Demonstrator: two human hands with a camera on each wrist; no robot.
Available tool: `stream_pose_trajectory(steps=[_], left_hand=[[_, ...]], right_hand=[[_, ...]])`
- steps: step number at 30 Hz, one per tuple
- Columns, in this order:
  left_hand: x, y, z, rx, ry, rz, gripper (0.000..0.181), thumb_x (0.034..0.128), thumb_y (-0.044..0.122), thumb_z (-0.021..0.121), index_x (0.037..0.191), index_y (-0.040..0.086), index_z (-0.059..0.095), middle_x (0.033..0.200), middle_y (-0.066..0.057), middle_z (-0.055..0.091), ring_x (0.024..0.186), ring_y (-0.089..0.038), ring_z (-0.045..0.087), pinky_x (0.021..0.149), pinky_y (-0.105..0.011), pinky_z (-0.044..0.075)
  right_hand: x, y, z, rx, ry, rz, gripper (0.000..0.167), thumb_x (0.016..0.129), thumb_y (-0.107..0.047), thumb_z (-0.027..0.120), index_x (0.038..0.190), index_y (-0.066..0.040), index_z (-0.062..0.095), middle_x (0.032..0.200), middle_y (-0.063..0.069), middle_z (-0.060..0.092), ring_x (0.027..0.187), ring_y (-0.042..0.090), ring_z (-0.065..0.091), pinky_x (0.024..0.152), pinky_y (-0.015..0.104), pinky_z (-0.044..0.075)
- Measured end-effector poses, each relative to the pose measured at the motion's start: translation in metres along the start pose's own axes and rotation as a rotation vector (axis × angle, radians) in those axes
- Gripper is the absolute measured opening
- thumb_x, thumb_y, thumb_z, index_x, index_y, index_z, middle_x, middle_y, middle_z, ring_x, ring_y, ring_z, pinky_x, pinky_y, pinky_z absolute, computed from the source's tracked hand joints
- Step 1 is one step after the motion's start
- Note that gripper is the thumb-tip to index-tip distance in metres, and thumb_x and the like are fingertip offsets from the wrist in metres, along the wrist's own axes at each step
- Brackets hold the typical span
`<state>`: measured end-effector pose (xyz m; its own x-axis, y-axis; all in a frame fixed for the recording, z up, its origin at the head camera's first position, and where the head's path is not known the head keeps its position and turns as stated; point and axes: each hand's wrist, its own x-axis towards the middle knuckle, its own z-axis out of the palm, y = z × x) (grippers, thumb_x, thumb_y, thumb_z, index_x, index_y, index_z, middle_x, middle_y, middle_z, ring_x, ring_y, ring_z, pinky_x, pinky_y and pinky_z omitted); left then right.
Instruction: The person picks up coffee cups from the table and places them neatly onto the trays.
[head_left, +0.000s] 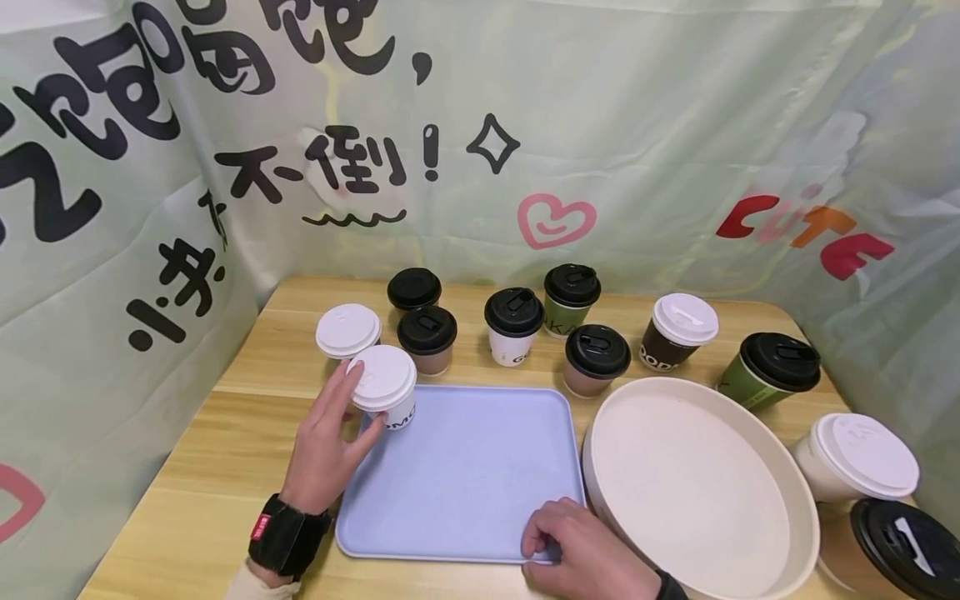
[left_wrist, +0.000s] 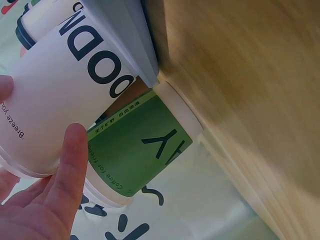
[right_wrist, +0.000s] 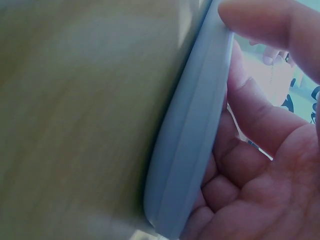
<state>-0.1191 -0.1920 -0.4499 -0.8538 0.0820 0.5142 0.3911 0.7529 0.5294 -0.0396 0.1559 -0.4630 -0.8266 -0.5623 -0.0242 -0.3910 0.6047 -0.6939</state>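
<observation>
Where the near edge of the blue tray (head_left: 465,475) is met by the right hand (head_left: 585,550), the rim is pinched between thumb and curled fingers, presumably so that the tray is kept from sliding. To its right a pale round tray (head_left: 697,483) is placed just beside it, flanked on the far side by a large brown cup (head_left: 907,546) and a cream cup (head_left: 855,454). At the blue tray's far-left corner, the lettered white cup (head_left: 385,379) is gripped by the left hand (head_left: 322,450), whose thumb and fingers are parted around its sides, apparently so that it is kept upright. Whether its base is borne by the tray cannot be told.

Close behind it, a green-banded cup (left_wrist: 140,145) is seen in the left wrist view. Beyond the tray's far edge, further lidded cups are ranged in a loose arc, among them a black-lidded white cup (head_left: 513,325) and a white-lidded dark cup (head_left: 675,333); they are perhaps spaced for easy reach. All are supported by a light wooden table (head_left: 202,483) with visible grain. The space is closed off by a pale green cloth (head_left: 645,117), printed with black characters, a pink heart (head_left: 557,221) and "CUTE".
</observation>
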Motion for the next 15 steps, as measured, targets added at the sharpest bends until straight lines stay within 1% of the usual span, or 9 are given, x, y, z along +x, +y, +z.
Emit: stream_pose_trajectory(steps=[7,11,15], left_hand=[[0.0013,-0.0003,0.0009,0.007,-0.012,-0.019,0.096,0.0791,0.004,0.089,0.159,0.003,0.034,0.160,-0.025,0.037,0.138,-0.045,0.048,0.090,-0.049,0.056],[0.0015,-0.0007,0.0010,0.001,-0.014,-0.030,0.095,0.0797,0.006,0.088,0.158,0.004,0.036,0.161,-0.028,0.034,0.139,-0.048,0.045,0.093,-0.054,0.054],[0.0012,-0.0025,0.0015,-0.020,-0.004,-0.015,0.095,0.0790,0.005,0.089,0.158,0.005,0.036,0.160,-0.029,0.031,0.137,-0.048,0.046,0.090,-0.054,0.056]], right_hand=[[-0.0002,0.0004,-0.0001,0.006,0.003,0.000,0.019,0.079,-0.017,0.080,0.083,-0.027,0.065,0.081,-0.023,0.051,0.081,-0.001,0.045,0.070,0.020,0.042],[-0.0006,0.0009,0.0001,-0.003,0.016,-0.013,0.019,0.078,-0.016,0.080,0.083,-0.028,0.065,0.082,-0.023,0.051,0.081,-0.002,0.045,0.070,0.020,0.042],[0.0000,0.0006,0.0002,0.013,0.005,0.001,0.019,0.079,-0.017,0.080,0.083,-0.028,0.065,0.082,-0.022,0.051,0.081,-0.001,0.046,0.069,0.020,0.042]])
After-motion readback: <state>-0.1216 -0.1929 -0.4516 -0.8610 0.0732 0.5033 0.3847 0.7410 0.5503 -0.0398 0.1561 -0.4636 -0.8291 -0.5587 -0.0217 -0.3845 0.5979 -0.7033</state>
